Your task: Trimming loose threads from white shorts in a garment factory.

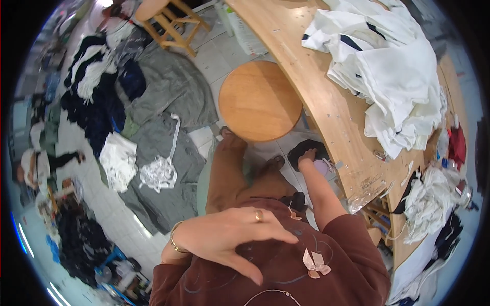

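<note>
My left hand [240,232] is raised in front of my brown shirt, thumb and fingers apart, with nothing in it. A gold ring and a bracelet are on it. Below the table edge, my right hand [307,157] reaches down with bent fingers to a soft black bag-like thing [301,152]. It appears to grip the upper side, though the fingertips are partly hidden. A pale lilac piece [322,167] shows beside that hand.
A round wooden stool [260,99] stands ahead of my knees. The wooden table [326,109] on the right bears a heap of white garments [390,76]. Grey cloth [173,86] lies on the floor at left, with white pieces [120,160] and dark garments [97,120]. Another person [35,168] is at far left.
</note>
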The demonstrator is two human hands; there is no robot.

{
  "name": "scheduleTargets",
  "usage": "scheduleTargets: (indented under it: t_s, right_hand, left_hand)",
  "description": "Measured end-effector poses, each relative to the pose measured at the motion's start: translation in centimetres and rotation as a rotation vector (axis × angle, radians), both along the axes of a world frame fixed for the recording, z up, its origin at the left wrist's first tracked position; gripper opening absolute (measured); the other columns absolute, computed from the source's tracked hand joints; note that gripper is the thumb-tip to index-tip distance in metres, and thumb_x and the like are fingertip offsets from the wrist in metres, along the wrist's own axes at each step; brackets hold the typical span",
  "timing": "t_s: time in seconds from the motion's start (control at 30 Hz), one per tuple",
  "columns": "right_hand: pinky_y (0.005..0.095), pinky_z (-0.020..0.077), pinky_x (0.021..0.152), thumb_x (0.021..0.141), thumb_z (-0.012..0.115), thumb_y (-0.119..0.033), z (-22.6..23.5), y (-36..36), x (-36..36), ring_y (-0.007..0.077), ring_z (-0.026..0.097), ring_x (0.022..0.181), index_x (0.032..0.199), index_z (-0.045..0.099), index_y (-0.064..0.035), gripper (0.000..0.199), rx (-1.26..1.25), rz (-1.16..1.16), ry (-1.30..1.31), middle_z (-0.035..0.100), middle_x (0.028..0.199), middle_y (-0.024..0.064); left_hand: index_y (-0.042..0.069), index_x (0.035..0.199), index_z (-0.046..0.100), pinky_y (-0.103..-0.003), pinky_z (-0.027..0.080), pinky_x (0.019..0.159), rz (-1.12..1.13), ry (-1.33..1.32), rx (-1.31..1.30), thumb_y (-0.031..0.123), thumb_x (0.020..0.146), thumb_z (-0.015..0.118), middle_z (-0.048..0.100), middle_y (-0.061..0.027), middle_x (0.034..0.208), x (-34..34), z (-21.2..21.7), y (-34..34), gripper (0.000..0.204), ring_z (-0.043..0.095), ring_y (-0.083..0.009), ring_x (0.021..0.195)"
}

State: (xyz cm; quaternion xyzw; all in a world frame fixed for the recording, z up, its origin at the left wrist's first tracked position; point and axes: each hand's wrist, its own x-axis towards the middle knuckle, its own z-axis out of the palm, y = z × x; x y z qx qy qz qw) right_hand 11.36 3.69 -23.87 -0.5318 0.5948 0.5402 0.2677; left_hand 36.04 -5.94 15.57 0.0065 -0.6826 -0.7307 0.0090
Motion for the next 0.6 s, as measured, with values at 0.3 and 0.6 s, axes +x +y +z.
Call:
scheduleTargets:
  t_s: [0.3,0.6]
  right_hand:
    - [0.0517,0.0255,0.099,0.082,0.053,-0.025,1.9,-1.9,2.4,0.0349,0.033,0.124,0.113,0.058,-0.0166,0.033,-0.587,-0.247,-0.051,0.043,0.131,0.0108]
    - [0.0336,0.0469,0.076,0.081,0.057,-0.044,3.4,-9.4,9.6,0.0268,0.061,0.084,0.103,0.055,0.0029,0.051,-1.906,-2.429,-0.577,0.063,0.093,0.015]
  left_hand:
    - [0.005,0.118,0.053,-0.031,0.044,0.08,-0.008,-0.334,-0.321,0.027,0.08,0.064,0.059,-0.0123,0.097,3.0,-6.9,-15.4,0.045,0.057,-0.0231,0.09]
    - [0.002,0.114,0.052,-0.038,0.045,0.079,-0.416,-0.371,-0.728,0.029,0.082,0.061,0.058,-0.0197,0.098,0.1,-11.0,-25.1,0.042,0.056,-0.0329,0.095]
